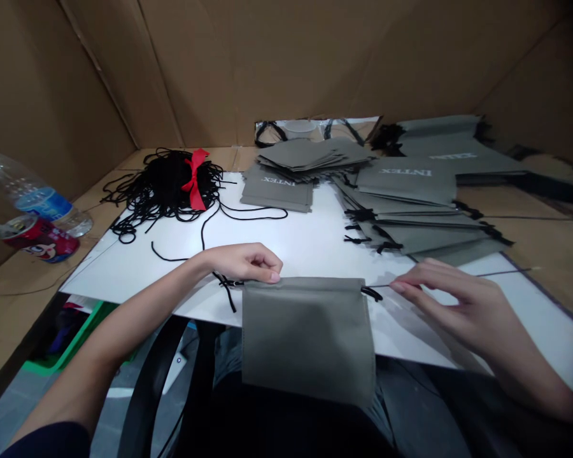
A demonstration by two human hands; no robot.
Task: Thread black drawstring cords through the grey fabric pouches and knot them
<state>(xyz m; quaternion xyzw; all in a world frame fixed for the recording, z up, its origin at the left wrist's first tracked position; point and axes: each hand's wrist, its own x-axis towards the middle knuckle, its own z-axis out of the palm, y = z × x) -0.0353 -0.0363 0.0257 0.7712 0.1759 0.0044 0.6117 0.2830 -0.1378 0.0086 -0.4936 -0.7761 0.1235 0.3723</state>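
A grey drawstring pouch hangs over the near table edge above my lap. My left hand is closed on the left part of its top hem, thumb in front. Black cord ends stick out at the pouch's upper left corner. At the upper right corner a small black cord loop emerges from the hem. My right hand, to the right of the pouch, pinches a thin dark wire that runs from that corner. The wire's far end passes behind the hand toward the right.
A bundle of black cords tied with red ribbon lies at back left. Flat grey pouches are stacked behind; corded pouches pile at right. A plastic bottle and red can stand left. Cardboard walls enclose the table.
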